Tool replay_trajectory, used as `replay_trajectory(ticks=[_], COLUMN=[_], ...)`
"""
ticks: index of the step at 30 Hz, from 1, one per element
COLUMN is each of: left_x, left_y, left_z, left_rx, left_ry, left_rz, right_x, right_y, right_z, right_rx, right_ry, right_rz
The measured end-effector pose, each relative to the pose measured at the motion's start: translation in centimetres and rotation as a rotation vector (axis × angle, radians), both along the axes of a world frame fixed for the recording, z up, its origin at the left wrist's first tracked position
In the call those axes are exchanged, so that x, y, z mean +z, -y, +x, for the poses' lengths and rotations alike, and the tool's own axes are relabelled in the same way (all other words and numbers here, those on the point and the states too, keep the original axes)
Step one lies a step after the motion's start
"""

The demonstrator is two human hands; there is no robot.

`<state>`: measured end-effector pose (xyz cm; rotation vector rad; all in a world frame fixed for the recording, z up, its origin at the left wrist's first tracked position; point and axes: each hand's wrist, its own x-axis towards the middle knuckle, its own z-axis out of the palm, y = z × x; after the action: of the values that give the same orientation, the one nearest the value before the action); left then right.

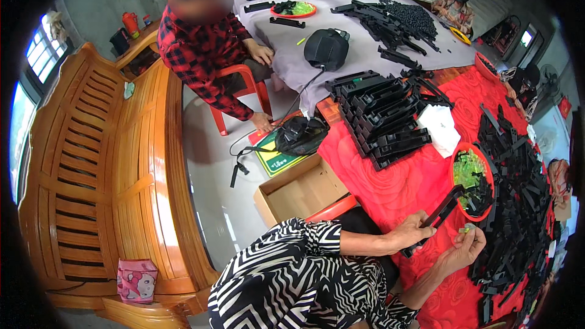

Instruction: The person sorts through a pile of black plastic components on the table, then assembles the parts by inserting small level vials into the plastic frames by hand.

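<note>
My left hand (415, 230) is closed around a long black plastic bar (443, 206), which slants up towards a red bowl. Close to its right, my right hand (466, 250) pinches a small light-green piece (465, 229) between the fingertips. A gap separates the green piece from the bar. The red bowl (453, 167) lies just beyond both hands, holding light-green pieces (468, 169) and some small black parts (479, 198). Both hands are over the red patterned tablecloth (372, 192).
Black bars form a neat stack (378, 116) beside a white cloth (439, 129) and a loose heap (515, 207) at right. A person in a checked shirt (195, 61) sits far left. An open cardboard box (301, 189) and a wooden bench (143, 176) stand at left.
</note>
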<state>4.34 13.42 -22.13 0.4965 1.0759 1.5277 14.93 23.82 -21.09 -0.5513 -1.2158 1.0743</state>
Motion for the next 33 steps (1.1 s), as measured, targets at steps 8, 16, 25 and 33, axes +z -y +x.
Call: replay_trajectory(ticks=[8, 16, 25, 33], left_x=[0.0, 0.8, 2.0, 1.6], left_y=[0.0, 0.3, 0.1, -0.1], left_z=[0.2, -2.9, -2.4, -2.2], left_rx=[-0.037, -0.05, -0.198, -0.146], left_ry=[-0.128, 0.022, 0.085, 0.005], left_rz=[0.153, 0.288, 0.246, 0.266], right_x=[1.4, 3.4, 4.6, 4.3], right_y=[2.1, 2.2, 2.3, 2.2], right_z=[-1.1, -3.4, -1.8, -1.7], right_rx=[-0.111, 0.011, -0.091, -0.216], right_ry=[0.165, -0.007, 0.214, 0.592], right_rz=[0.111, 0.162, 0.396, 0.63])
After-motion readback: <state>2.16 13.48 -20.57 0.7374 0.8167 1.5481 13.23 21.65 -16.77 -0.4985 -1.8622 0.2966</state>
